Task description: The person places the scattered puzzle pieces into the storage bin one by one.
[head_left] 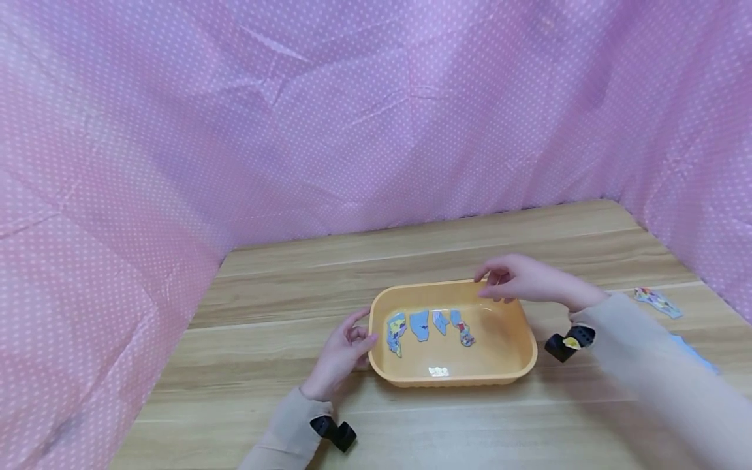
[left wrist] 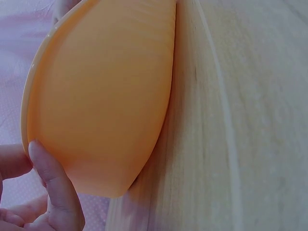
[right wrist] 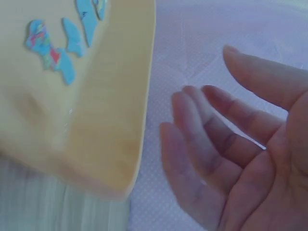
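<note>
A yellow-orange plastic basin (head_left: 499,339) with rounded corners rests on the wooden table. My left hand (head_left: 341,356) grips its left end; in the left wrist view the thumb (left wrist: 50,171) and forefinger pinch the rim. Several flat, irregular picture pieces lie inside, among them a blue and yellow one (head_left: 395,333), a mostly blue one (head_left: 420,325) and one with red figures (head_left: 466,334). By the far right rim hovers my right hand (head_left: 519,277). Its fingers are loosely bent and apart from the thumb, with nothing between them in the right wrist view (right wrist: 240,149).
Another printed piece (head_left: 658,301) lies on the table (head_left: 264,313) to the right. Nearer, a light blue item (head_left: 693,352) is partly hidden by the right sleeve (head_left: 652,365). Pink dotted cloth (head_left: 352,130) hangs behind and along both sides.
</note>
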Tool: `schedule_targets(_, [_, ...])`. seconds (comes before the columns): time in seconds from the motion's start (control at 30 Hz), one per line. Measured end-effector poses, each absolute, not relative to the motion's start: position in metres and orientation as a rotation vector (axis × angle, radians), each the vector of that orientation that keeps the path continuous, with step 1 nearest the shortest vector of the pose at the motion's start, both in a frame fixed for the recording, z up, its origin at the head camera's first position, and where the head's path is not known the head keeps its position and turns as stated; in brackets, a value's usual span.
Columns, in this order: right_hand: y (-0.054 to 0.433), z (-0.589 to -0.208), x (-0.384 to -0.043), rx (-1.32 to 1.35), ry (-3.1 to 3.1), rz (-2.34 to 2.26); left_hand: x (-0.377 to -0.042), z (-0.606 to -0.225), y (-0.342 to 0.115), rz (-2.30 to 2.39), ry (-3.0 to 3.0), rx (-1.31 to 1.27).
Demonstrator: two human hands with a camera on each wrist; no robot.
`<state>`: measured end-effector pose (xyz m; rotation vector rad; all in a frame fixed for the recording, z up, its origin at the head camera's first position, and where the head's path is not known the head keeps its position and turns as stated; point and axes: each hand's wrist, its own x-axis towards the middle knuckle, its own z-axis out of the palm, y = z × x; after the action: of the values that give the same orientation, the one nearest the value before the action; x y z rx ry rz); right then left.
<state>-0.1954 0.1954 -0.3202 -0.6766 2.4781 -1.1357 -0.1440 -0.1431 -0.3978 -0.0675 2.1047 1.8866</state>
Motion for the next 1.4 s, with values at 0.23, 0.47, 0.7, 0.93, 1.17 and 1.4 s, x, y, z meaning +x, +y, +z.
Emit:
schedule_targets(0.23, [0.220,-0.323,-0.186,-0.635,2.502,-1.246,-0.144,-0.397,-0.143,1.896,2.099,-0.062])
schedule_targets(0.47, [0.242,-0.324,-0.174,-0.556,2.573,-1.188,-0.142,-0.396,-0.142,1.905,2.096,-0.058])
schedule_targets(0.7, [0.277,-0.332,-0.163,-0.556,2.646,-1.115,-0.141,-0.397,-0.142,1.896,2.112,-0.062])
schedule_targets(0.93, [0.309,-0.349,-0.155,-0.520,2.749,-0.894,-0.141,-0.397,-0.142,1.906,2.099,-0.062])
schedule_targets(1.17, [0.339,-0.368,-0.145,-0.523,2.730,-0.776,-0.140,-0.396,-0.141,1.918,2.096,-0.059])
schedule_targets(1.4, [0.363,-0.385,-0.136,-0.517,2.726,-0.739,-0.140,-0.396,-0.141,1.909,2.106,-0.060])
